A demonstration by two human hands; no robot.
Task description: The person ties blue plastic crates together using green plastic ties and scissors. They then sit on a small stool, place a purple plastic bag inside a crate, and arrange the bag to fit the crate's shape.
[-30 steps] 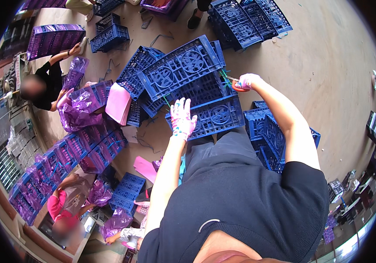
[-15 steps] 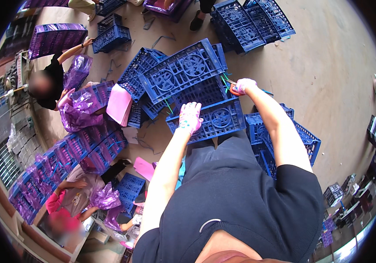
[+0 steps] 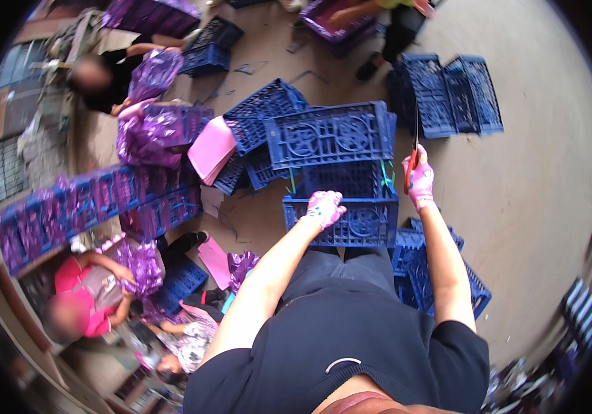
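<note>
In front of my body stands a blue plastic crate (image 3: 363, 222) with a patterned openwork side. My left hand (image 3: 325, 208), in a pink-and-white glove, lies over its top edge with the fingers curled on the rim. Behind it a second blue crate (image 3: 330, 138) is tilted up, and green ties (image 3: 385, 176) show between the two. My gloved right hand (image 3: 421, 185) is closed on red-handled scissors (image 3: 412, 165), held just right of the crates. The blades point away from me and touch no tie.
More blue crates lie jumbled beyond on the left (image 3: 268, 114), at the far right (image 3: 440, 96) and beside my right leg (image 3: 423, 265). A pink sheet stack (image 3: 213, 148) rests on crates. Co-workers at left handle purple plastic film (image 3: 141, 265). Purple-lined crates (image 3: 68, 214) form a row.
My right hand has drawn the scissors away from the green tie, and the blades now point forward. My left hand's fingers have curled on the crate rim. The whole view has turned.
</note>
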